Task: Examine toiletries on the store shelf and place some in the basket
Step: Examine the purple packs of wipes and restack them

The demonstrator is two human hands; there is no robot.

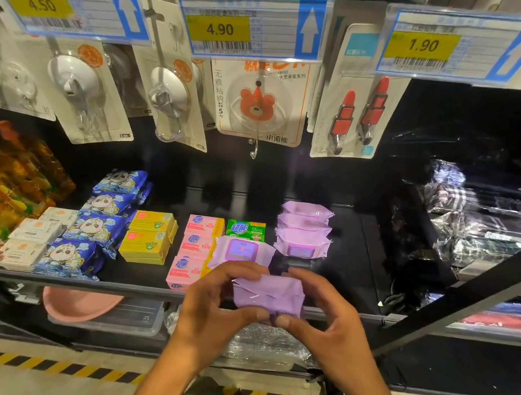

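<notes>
Gripped at both ends, between the thumbs and curled fingers of left hand (208, 302) and right hand (327, 315): a small, soft lilac plastic wipes pack (269, 294), plain crinkled side up. Best turned over gently to find the label, without squeezing. Just beyond the fingertips, a matching labelled lilac pack (241, 250); farther back, a row of three lilac packs (304, 231).
</notes>
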